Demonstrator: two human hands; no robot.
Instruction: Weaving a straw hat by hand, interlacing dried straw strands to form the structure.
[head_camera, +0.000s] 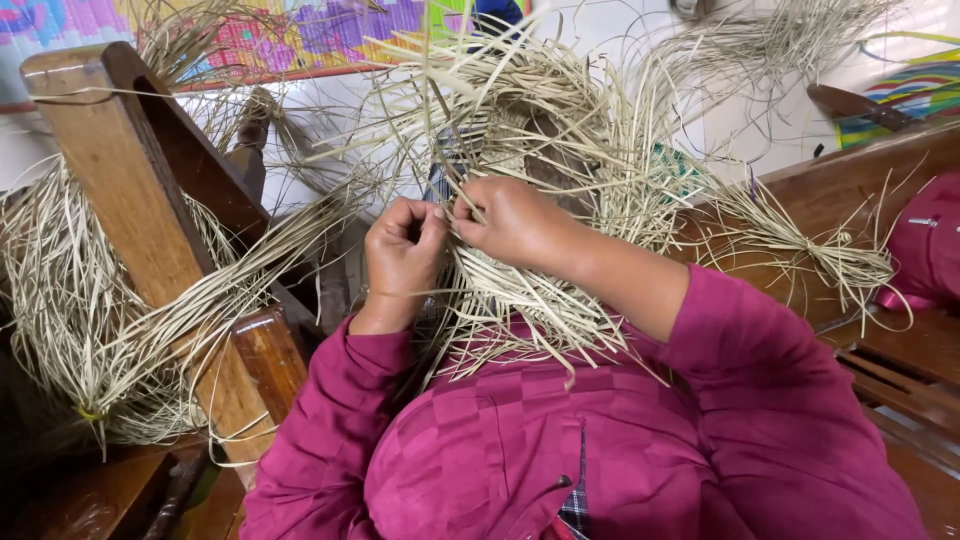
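Item: woven straw piece (520, 280), pale, flat dried strips, loose ends fanning outward, held above our lap. Our left hand (402, 250) curls closed, pinching strips; our right hand (515, 222) pinches strips beside it. Adjacent: straw bundle (90, 320) draped over a wooden post (110, 170).

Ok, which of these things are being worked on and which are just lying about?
In use:
left hand
right hand
straw weave

Lying about:
straw bundle over wooden frame
tied straw bunch
wooden bench
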